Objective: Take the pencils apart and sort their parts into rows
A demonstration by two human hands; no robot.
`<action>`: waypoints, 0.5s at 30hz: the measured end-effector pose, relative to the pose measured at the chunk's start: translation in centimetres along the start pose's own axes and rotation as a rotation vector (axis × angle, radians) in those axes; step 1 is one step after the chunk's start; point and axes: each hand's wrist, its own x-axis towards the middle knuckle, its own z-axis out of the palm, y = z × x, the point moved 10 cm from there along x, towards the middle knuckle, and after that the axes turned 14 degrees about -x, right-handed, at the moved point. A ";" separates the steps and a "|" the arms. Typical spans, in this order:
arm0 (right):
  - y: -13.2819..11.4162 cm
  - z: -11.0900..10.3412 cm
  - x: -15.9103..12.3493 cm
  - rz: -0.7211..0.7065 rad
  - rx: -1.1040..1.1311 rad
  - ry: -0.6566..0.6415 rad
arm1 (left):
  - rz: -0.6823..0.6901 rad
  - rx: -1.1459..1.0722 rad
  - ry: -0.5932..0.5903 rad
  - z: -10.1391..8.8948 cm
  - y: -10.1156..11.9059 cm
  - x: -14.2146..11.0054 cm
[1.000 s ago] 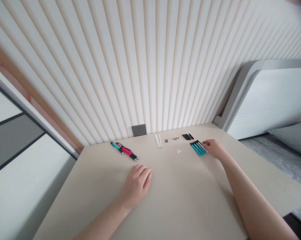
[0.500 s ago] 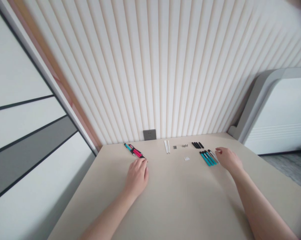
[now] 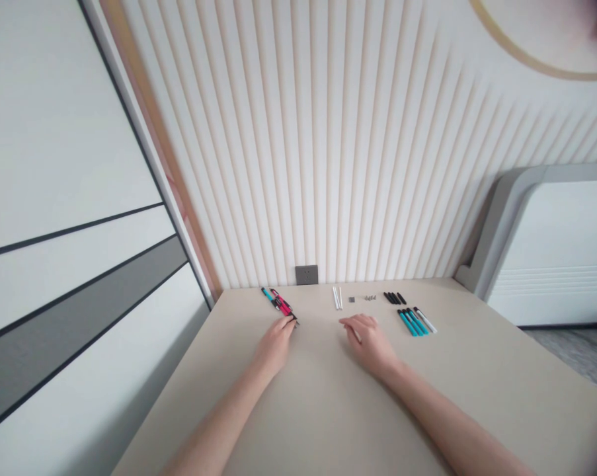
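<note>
Beige desktop (image 3: 477, 370) fills the lower middle of the view, far edge butted against a white ribbed wall (image 3: 377, 165) with a grey wall socket (image 3: 307, 275) just above the edge. Left of the desk, white and grey panels with black lines (image 3: 55, 132) run down beside its diagonal left edge; to the right, a white unit with a grey frame (image 3: 551, 251) stands past the far corner, grey carpet (image 3: 576, 350) showing beyond the right edge. Left hand (image 3: 277, 345) is near the far left part of the desk, fingertips (image 3: 292, 322) at the near ends of a small bunch of pink and teal pens (image 3: 278, 303); touching them, but cannot tell if it's actually gripping. Right hand (image 3: 370, 340) is mid-desk, fingers closed down on a small white piece (image 3: 358, 336), mostly hidden under them. Along the far edge, left to right: two white rods (image 3: 336, 297), a small dark square piece (image 3: 351, 299), tiny metal bits (image 3: 370, 297), short black pieces (image 3: 394, 298). Teal pens (image 3: 411, 322) and a white-and-black pen (image 3: 426, 320) lie side by side just right of the hand. A gap of desktop separates the hands, and wide desktop runs toward the near side and the right edge.
</note>
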 end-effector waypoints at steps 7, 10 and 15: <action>-5.2 2.9 -0.8 -0.223 0.053 -0.159 | 0.107 0.094 -0.037 -1.3 1.1 0.6; -3.9 3.0 -0.5 -0.150 0.116 -0.163 | 0.134 0.143 -0.035 -1.6 1.8 0.8; -3.7 3.4 -0.6 -0.150 0.112 -0.191 | 0.192 0.145 -0.052 -1.6 2.7 1.1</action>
